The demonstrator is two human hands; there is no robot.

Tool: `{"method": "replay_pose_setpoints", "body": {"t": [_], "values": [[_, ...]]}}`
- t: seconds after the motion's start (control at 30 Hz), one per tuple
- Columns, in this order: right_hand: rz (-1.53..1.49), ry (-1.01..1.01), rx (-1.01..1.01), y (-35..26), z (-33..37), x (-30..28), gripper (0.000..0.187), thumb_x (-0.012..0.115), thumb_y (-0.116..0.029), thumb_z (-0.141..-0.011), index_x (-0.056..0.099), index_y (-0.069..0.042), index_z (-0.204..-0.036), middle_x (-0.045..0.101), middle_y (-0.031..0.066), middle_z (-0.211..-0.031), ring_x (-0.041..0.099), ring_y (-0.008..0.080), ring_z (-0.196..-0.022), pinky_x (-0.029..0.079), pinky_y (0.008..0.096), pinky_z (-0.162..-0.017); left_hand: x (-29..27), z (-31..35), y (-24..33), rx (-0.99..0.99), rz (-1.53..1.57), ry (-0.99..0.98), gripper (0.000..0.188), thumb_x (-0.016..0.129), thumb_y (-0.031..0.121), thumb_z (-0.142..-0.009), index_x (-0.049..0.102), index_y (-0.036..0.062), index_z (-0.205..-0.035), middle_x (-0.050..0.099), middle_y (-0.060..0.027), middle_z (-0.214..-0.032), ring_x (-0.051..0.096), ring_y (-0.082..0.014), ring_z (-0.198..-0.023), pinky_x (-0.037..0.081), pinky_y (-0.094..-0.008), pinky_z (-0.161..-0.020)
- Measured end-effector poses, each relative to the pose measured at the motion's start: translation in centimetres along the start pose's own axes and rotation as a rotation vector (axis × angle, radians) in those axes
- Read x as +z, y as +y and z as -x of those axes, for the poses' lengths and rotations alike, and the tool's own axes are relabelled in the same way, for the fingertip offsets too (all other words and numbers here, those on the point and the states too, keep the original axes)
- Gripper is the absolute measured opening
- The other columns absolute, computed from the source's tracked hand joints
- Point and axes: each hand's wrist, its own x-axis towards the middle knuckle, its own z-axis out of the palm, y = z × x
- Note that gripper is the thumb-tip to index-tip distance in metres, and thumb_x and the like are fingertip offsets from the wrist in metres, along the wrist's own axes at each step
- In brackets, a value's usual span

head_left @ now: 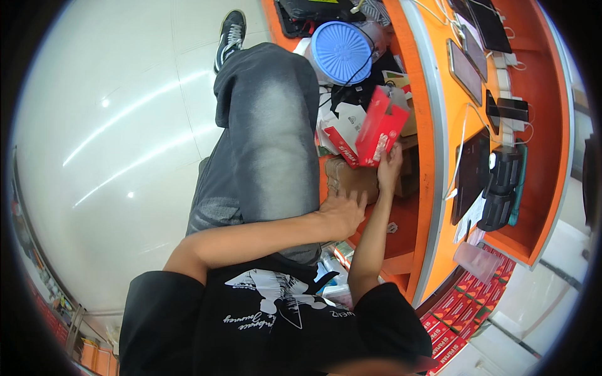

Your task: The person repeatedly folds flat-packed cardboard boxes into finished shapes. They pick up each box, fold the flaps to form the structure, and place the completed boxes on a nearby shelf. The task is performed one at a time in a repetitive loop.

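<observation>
Head view looks down on a pale tiled floor (113,125) that fills the left side, and on a curved orange bench (439,188) that sweeps down the right, so the person sits in the gap between them with one grey-trousered leg (269,138) stretched out toward a black shoe (229,34). On the bench several phones (465,70) lie flat with white cables running to them, seemingly left to charge, and a black device (500,188) stands near the middle. Under the bench, in its shelf space, goods are stowed out of the way: a tub with a blue lid (342,51), white packaging, and a brown carton (351,178) on the shelf. Rows of red boxes (464,307) are stacked low at the bench's foot. The left hand (343,212) lies spread, fingers apart, on the near edge of the carton, apparently steadying it. The right hand (389,166) is raised above it, fingers closed on the lower corner of a red box (381,125), which it holds tilted in the air just in front of the shelf, with its flap open toward the white packaging behind, as though being lifted out or fitted in among the stock.
</observation>
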Motion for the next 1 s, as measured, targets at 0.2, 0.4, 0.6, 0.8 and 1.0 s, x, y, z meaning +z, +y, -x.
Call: {"method": "replay_pose_setpoints", "body": {"t": [0.2,0.4,0.6,0.8,1.0], "values": [[-0.093,-0.183,0.008,-18.8,11.6,0.9,0.010,0.057,0.003,-0.100,0.062,0.001,-0.108,0.073,0.0131,-0.103,0.066,0.0208,-0.102,0.049,0.0348,-0.095,-5.1,2.4,-0.8,-0.252,1.648,0.707,0.089,0.029,0.078,-0.100,0.025,0.0142,-0.162,0.035,-0.0120,-0.162,0.028,-0.0330,-0.152,0.020,-0.0532,-0.121],[0.014,-0.381,-0.493,-26.0,12.1,1.4,0.028,0.057,0.016,-0.086,0.065,-0.002,-0.106,0.073,0.0119,-0.100,0.068,0.0290,-0.097,0.046,0.0391,-0.097,-9.0,7.7,-2.0,0.077,1.963,0.411,0.093,0.024,0.084,-0.096,0.034,0.0163,-0.158,0.048,-0.0097,-0.150,0.046,-0.0243,-0.138,0.035,-0.0504,-0.113],[0.055,-0.604,-0.711,-30.7,10.7,-0.8,0.035,0.061,0.016,-0.080,0.067,-0.004,-0.108,0.074,0.0088,-0.100,0.067,0.0278,-0.096,0.043,0.0502,-0.103,-10.7,12.1,-0.7,0.097,2.110,0.475,0.072,0.048,0.061,-0.103,0.041,0.0104,-0.154,0.058,-0.0095,-0.140,0.056,-0.0234,-0.130,0.044,-0.0414,-0.111],[0.045,-0.622,-0.841,-36.1,10.8,2.1,0.036,0.075,-0.003,-0.079,0.068,-0.004,-0.115,0.065,0.0125,-0.119,0.062,0.0305,-0.107,0.043,0.0486,-0.104,-13.2,14.7,-2.5,-0.100,1.524,0.928,0.039,0.067,0.020,-0.101,0.054,0.0023,-0.133,0.067,-0.0097,-0.118,0.068,-0.0173,-0.104,0.057,-0.0340,-0.088],[0.170,-0.371,-1.015,-43.4,8.5,5.9,0.038,0.085,-0.005,-0.065,0.072,-0.008,-0.100,0.057,0.0194,-0.132,0.059,0.0372,-0.111,0.049,0.0479,-0.094,-21.1,14.9,-0.6,0.265,1.343,1.297,0.042,0.066,0.021,-0.102,0.050,0.0009,-0.135,0.065,-0.0114,-0.120,0.067,-0.0192,-0.106,0.057,-0.0342,-0.089]]}}
